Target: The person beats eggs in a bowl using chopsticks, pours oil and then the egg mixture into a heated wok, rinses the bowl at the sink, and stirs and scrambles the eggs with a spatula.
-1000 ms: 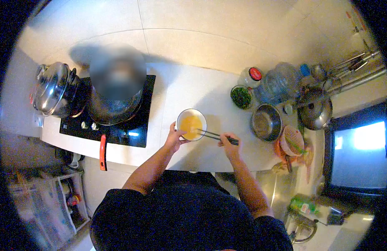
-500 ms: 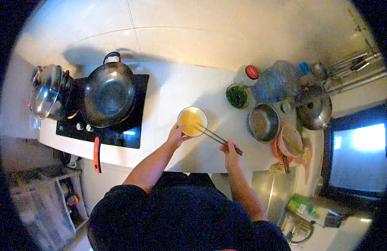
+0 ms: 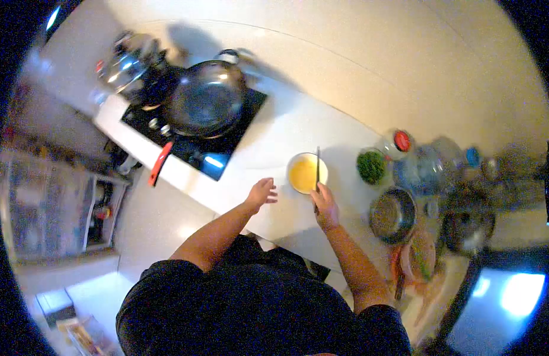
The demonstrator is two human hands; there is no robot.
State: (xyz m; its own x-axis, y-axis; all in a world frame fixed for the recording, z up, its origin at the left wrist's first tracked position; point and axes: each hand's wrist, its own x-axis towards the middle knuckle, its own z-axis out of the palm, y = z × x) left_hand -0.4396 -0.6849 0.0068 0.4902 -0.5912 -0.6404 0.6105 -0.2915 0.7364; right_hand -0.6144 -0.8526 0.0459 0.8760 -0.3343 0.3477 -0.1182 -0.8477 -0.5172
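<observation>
A white bowl [image 3: 323, 175] of yellow beaten egg [image 3: 303, 174] stands on the white counter in front of me. My right hand [image 3: 326, 207] grips a pair of dark chopsticks [image 3: 318, 163], which lie across the bowl's right side, their tips toward its far rim. Whether they touch the bowl I cannot tell. My left hand [image 3: 263, 194] is off the bowl, a short way to its left above the counter edge, fingers apart and holding nothing.
On the left, a dark wok [image 3: 206, 98] rests on the black cooktop [image 3: 245, 124], a red handle [image 3: 160, 164] jutting over the front edge. Beside it is a shiny pot [image 3: 132, 74]. To the right are chopped greens [image 3: 370, 166], a red-lidded jar [image 3: 401, 140], a pan [image 3: 393, 215] and a colander [image 3: 418, 255].
My left hand has let go of the bowl and drawn back left. My right hand has brought the chopsticks more upright over the bowl's right side. The whole view has turned clockwise.
</observation>
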